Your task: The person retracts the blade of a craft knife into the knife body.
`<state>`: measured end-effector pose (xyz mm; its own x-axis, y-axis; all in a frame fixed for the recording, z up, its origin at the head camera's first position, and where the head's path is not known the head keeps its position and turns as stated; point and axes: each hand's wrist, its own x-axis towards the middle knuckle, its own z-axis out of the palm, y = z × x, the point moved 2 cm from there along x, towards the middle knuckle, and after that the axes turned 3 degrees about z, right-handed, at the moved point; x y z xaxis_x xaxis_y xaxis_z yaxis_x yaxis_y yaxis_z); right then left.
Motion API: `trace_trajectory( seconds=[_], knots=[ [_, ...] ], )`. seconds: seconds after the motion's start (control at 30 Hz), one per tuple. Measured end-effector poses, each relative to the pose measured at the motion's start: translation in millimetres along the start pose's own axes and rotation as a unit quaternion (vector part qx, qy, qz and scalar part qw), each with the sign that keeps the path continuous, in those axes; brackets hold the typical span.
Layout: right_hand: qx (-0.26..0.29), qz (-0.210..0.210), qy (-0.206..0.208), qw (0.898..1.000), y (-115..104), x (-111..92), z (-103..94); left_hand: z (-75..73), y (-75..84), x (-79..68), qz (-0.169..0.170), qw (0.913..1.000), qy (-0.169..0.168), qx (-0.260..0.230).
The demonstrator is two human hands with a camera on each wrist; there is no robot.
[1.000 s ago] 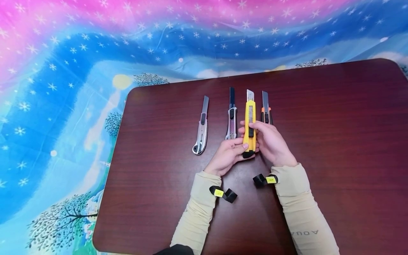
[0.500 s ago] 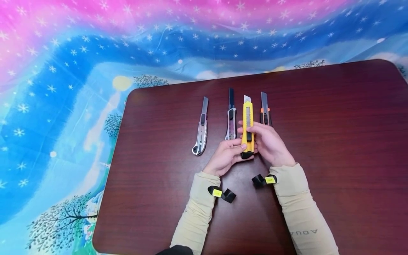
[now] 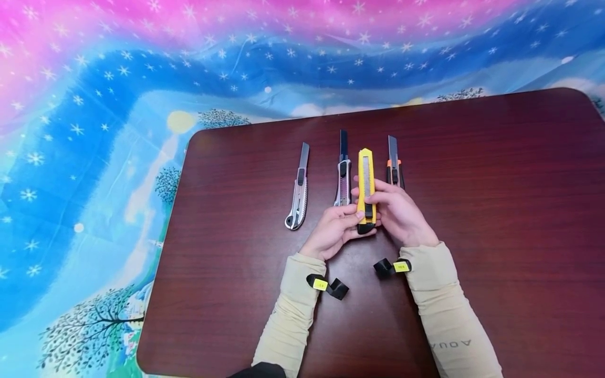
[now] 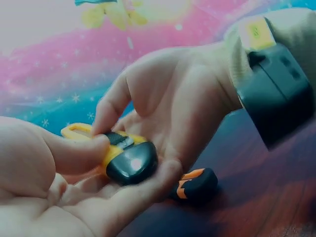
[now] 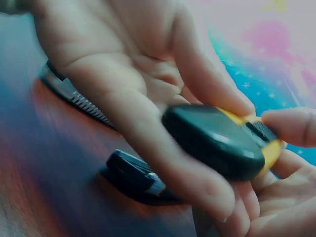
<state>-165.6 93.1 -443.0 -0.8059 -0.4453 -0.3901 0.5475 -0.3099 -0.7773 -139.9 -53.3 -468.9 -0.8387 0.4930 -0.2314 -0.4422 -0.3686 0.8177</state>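
Both hands hold a yellow utility knife [image 3: 366, 176] above the table, its front end pointing away from me. No blade shows past its tip. My left hand [image 3: 331, 231] grips the black-capped rear end, thumb on top and fingers beneath. From the other side, my right hand [image 3: 404, 216] grips the body, and its thumb presses near the black slider [image 3: 368, 211]. Up close in the left wrist view, the black end cap [image 4: 132, 164] faces the camera. The same cap fills the middle of the right wrist view, between the two hands.
On the brown table [image 3: 227, 273] lie a silver utility knife [image 3: 298, 197] at left, a grey-and-black one [image 3: 343, 173] beside my left fingers, and an orange-and-black one [image 3: 394, 160] partly behind my right hand. All three have blades out. A patterned cloth [image 3: 264, 63] hangs beyond.
The yellow knife's blade has slid back into its body, and the slider with my right thumb has moved toward the rear end. The knife shifted slightly left; the other knives stayed put.
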Motion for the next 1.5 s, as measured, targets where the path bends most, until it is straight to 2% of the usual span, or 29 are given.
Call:
trace_trajectory(
  seconds=[0.7, 0.87, 0.97, 1.03, 1.13, 1.17, 1.23, 1.3, 1.37, 1.4, 1.5],
  knots=[
    [-0.012, -0.012, -0.031, 0.999, 1.0, 0.3, 0.1, -2.9, 2.9, 0.9, 0.013, 0.9998, 0.007, -0.014],
    [-0.058, -0.049, -0.039, 0.996, 0.0, -1.7, -1.2, -2.6, 4.1, 1.0, 0.025, 0.9997, -0.005, -0.005],
    [-0.13, -0.069, -0.015, 0.989, -1.3, -2.9, -2.9, -2.1, 3.4, 1.5, 0.034, 0.9994, -0.009, 0.009],
    [-0.193, -0.075, 0.015, 0.978, -2.5, -3.9, -4.4, -1.4, 2.2, 1.8, 0.039, 0.9991, -0.001, 0.019],
    [-0.31, -0.088, 0.07, 0.944, -5.7, -6.9, -5.3, 0.0, -1.4, 2.6, 0.049, 0.9976, 0.026, 0.042],
    [-0.343, -0.095, 0.087, 0.931, -7.2, -8.3, -5.1, 0.8, -2.7, 2.7, 0.053, 0.9961, 0.039, 0.058],
    [-0.411, -0.112, 0.121, 0.897, -9.6, -10.8, -4.6, 2.1, -5.8, 3.5, 0.062, 0.9909, 0.066, 0.1],
    [-0.464, -0.125, 0.151, 0.864, -11.3, -12.7, -4.5, 4.1, -7.7, 4.4, 0.078, 0.981, 0.087, 0.155],
    [-0.503, -0.13, 0.168, 0.838, -11.9, -14.0, -4.9, 6.3, -9.3, 5.0, 0.093, 0.9684, 0.104, 0.207],
    [-0.517, -0.131, 0.174, 0.828, -11.8, -14.3, -5.5, 7.3, -10.2, 5.5, 0.1, 0.963, 0.109, 0.225],
    [-0.538, -0.128, 0.183, 0.813, -13.0, -16.1, -6.1, 11.5, -12.2, 7.1, 0.115, 0.955, 0.115, 0.248]
  ],
)
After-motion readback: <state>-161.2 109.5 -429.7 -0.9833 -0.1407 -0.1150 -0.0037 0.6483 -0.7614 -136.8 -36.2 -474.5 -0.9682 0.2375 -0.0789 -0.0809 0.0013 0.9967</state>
